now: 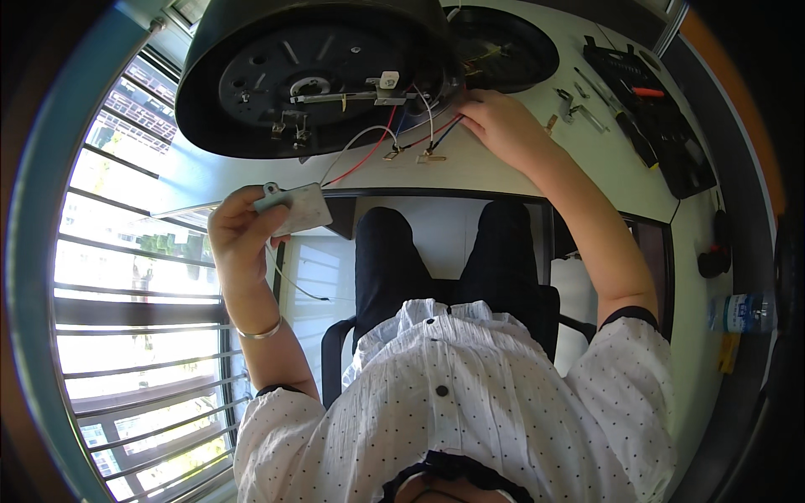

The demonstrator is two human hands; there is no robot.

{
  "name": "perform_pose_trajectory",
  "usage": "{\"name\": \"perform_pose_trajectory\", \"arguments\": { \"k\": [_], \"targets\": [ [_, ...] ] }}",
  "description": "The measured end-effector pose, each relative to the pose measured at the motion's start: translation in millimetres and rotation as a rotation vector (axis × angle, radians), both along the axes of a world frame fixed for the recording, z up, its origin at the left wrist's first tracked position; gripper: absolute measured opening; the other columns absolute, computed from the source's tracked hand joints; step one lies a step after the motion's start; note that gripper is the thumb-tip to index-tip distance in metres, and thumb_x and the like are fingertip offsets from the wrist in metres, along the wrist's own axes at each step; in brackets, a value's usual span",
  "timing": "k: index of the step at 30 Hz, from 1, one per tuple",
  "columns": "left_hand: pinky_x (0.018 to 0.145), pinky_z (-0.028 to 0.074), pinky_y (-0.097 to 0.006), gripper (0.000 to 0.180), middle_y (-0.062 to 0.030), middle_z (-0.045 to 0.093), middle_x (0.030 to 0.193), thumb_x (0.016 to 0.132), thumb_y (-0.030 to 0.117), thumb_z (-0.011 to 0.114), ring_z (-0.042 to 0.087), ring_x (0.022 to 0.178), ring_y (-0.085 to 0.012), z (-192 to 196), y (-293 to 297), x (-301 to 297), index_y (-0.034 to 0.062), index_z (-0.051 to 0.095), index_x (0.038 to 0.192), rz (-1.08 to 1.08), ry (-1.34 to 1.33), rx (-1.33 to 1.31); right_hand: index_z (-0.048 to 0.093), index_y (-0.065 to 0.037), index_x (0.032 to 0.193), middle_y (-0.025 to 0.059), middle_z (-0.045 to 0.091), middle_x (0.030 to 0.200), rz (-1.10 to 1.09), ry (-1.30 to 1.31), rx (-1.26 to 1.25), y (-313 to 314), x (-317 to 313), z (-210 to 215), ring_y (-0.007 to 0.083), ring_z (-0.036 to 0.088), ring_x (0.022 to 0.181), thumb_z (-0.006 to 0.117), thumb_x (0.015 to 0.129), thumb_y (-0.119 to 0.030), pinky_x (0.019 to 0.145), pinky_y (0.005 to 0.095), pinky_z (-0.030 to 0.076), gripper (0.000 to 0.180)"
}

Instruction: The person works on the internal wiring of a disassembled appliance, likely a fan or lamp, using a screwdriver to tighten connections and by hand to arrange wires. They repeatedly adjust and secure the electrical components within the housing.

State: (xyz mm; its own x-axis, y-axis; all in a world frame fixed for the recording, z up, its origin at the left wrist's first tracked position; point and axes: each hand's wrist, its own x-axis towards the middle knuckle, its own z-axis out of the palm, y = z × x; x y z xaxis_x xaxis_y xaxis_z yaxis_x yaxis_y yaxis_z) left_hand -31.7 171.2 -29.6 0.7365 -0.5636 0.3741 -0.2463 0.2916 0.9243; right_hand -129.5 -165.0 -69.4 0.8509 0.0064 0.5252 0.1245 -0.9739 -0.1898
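My left hand [241, 230] pinches a small pale rectangular plate-like module [306, 208] with a mounting tab, held just off the table's near edge. White and red wires [366, 163] run from it up into a black round appliance [197, 109], tipped so its underside faces me. A loose white wire [283, 272] hangs below the module. My right hand [507, 126] is at the appliance's right rim, fingers closed where red and blue wires [447, 134] meet them; the fingertips are partly hidden. Small metal terminals [431, 158] on these wires lie on the table.
A black round cover [528, 50] lies behind my right hand. To the right are metal brackets [579, 109], a screwdriver [636, 138] and an open black tool case [683, 159]. A plastic bottle [742, 313] is at far right; barred windows [142, 310] stand left.
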Motion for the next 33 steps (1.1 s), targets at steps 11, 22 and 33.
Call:
{"name": "perform_pose_trajectory", "arguments": {
  "k": [11, 22, 33],
  "targets": [
    [0.048, 0.044, -0.021, 0.02, -0.0146, 0.065, 0.076, 0.072, -0.009, 0.061, 0.056, 0.052, -0.0119, 0, -10, -9, -0.0059, 0.059, 0.092, 0.058, 0.057, 0.03, 0.064, -0.002, 0.094, 0.0087, 0.058, 0.083, 0.151, -0.024, 0.115, 19, -37, 5, 0.0258, 0.058, 0.078, 0.061, 0.08, -0.009, 0.067, 0.0347, 0.049, 0.016],
    [0.041, 0.039, -0.016, 0.019, -0.0098, 0.062, 0.071, 0.076, -0.002, 0.062, 0.056, 0.049, -0.0106, 12, -7, -7, -0.0059, 0.061, 0.095, 0.124, 0.194, 0.021, 0.064, -0.009, 0.105, 0.0067, 0.06, 0.084, -0.011, -0.022, 0.157, 26, -51, 12, 0.0191, 0.056, 0.058, 0.058, 0.076, 0.001, 0.052, 0.029, 0.046, 0.032],
    [0.038, 0.037, -0.013, 0.023, -0.0068, 0.06, 0.069, 0.076, 0.006, 0.069, 0.052, 0.047, -0.005, 5, -24, -10, -0.0055, 0.062, 0.095, -0.116, 0.377, -0.008, 0.059, -0.009, 0.111, 0.0023, 0.057, 0.107, 0.0, -0.218, -0.163, 100, -34, 15, 0.0147, 0.063, 0.066, 0.069, 0.072, -0.012, 0.054, 0.025, 0.05, 0.04]
  ]
}}
